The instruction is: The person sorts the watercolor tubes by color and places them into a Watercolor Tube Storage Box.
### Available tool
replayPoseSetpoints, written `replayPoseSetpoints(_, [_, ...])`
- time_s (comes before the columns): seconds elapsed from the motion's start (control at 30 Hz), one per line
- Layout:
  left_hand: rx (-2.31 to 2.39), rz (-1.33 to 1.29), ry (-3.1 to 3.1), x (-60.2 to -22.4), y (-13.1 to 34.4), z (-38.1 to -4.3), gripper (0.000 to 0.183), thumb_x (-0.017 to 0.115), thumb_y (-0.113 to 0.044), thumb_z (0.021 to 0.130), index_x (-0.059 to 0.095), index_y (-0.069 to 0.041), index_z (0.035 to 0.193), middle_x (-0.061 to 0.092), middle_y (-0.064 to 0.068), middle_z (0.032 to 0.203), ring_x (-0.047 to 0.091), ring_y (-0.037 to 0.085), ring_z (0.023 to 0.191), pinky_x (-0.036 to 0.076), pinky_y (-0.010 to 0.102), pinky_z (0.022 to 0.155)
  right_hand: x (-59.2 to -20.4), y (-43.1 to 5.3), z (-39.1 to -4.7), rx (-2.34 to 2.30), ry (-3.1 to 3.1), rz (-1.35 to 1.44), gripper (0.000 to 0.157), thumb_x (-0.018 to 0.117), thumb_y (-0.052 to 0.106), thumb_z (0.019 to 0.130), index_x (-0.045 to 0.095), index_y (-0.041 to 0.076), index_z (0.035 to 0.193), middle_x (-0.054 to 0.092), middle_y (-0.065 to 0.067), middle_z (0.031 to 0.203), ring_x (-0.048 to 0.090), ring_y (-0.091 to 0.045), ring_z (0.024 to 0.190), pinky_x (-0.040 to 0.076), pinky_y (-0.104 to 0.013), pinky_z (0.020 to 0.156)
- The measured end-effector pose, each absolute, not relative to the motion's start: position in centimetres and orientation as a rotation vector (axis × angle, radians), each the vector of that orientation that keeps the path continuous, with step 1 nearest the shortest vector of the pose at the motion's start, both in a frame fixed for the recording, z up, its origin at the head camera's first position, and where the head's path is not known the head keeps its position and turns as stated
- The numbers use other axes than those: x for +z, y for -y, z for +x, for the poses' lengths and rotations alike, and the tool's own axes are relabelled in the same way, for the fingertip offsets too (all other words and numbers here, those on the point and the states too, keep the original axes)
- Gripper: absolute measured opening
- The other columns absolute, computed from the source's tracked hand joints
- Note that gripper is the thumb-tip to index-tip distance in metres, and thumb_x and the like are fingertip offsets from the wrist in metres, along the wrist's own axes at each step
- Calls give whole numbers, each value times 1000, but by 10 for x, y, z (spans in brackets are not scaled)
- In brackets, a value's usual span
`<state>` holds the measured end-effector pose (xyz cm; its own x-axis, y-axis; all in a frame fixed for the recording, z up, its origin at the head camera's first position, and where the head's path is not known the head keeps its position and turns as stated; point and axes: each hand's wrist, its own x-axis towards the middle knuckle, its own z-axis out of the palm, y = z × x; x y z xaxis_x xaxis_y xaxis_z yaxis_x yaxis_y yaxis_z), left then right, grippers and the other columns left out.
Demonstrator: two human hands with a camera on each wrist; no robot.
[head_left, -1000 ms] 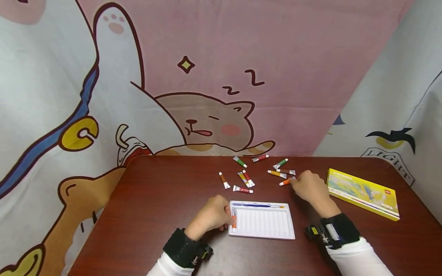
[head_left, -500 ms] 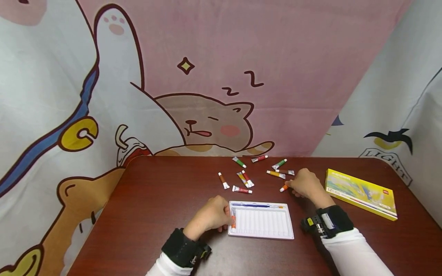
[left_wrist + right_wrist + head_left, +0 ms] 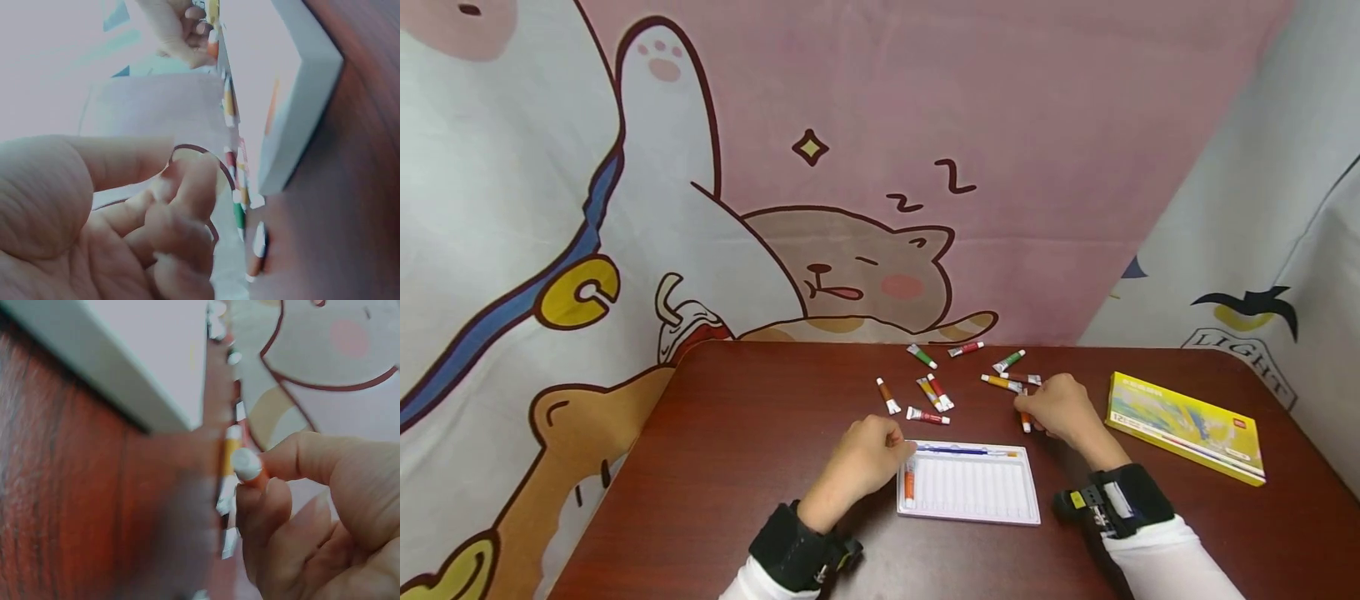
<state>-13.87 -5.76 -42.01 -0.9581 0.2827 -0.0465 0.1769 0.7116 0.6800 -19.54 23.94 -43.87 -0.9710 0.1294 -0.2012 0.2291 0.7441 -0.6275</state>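
Observation:
My right hand (image 3: pixel 1063 410) pinches an orange paint tube (image 3: pixel 1026 423) between thumb and fingertips, just above the table and right of the white tray (image 3: pixel 967 518). Its white cap (image 3: pixel 247 463) points toward the camera in the right wrist view. My left hand (image 3: pixel 867 457) hovers by the tray's upper left corner. In the left wrist view its fingers (image 3: pixel 181 231) are loosely bent and hold nothing. Inside the tray, an orange-red paint tube (image 3: pixel 909 485) lies upright along the left end, and a blue paintbrush (image 3: pixel 958 451) lies along the far side.
Several paint tubes lie loose beyond the tray, among them a brown one (image 3: pixel 888 396), a red one (image 3: pixel 928 415), a yellow one (image 3: pixel 1002 382) and a green one (image 3: pixel 1009 361). A yellow box (image 3: pixel 1186 427) lies at the right. A printed cloth hangs behind the table (image 3: pixel 760 417).
My left hand has let go of the orange-red paint tube in the tray and risen slightly. The right hand has picked up the orange paint tube and turned it from sideways to lengthwise.

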Motion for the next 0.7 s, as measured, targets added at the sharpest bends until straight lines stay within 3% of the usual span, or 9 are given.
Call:
replayPoseSetpoints(0.1, [1083,360,-2808,-415,54,-135,23,66,-30,86,58,-21,67,43,-7,51,40,10,45,27,25,40,-430,-234,-185,-1119,-2841,187,25,65,25,83,63,2,74,60,-8,56,55,-19,47,47,-28,41])
replayPoseSetpoints(0.27, [1248,409,-2782,-408,48,-131,9,64,-28,88,67,-21,84,58,-8,64,49,8,53,38,27,45,-412,-217,-166,-1322,-2846,-40,22,67,24,85,64,2,85,64,-8,64,59,-20,54,52,-33,43])
replayPoseSetpoints(0.37, [1345,495,-2761,-406,42,-128,8,64,-25,88,69,-20,88,63,-10,73,51,6,54,42,26,49,-404,-204,-154,-1452,-2768,-133,21,70,23,83,64,3,86,66,-7,66,62,-22,57,53,-39,46])
replayPoseSetpoints(0.53, [1412,628,-2730,-407,32,-122,11,66,-23,87,70,-17,95,63,-8,71,47,4,45,39,21,42,-398,-186,-137,-1590,-2632,-231,20,73,22,81,64,5,84,68,-6,67,63,-28,59,54,-43,49])
replayPoseSetpoints(0.7, [1443,766,-2726,-410,26,-119,18,70,-22,84,71,-15,100,67,-8,83,51,3,60,42,18,47,-397,-174,-122,-1673,-2552,-318,23,75,23,79,64,5,88,68,-8,70,63,-26,60,54,-43,52])
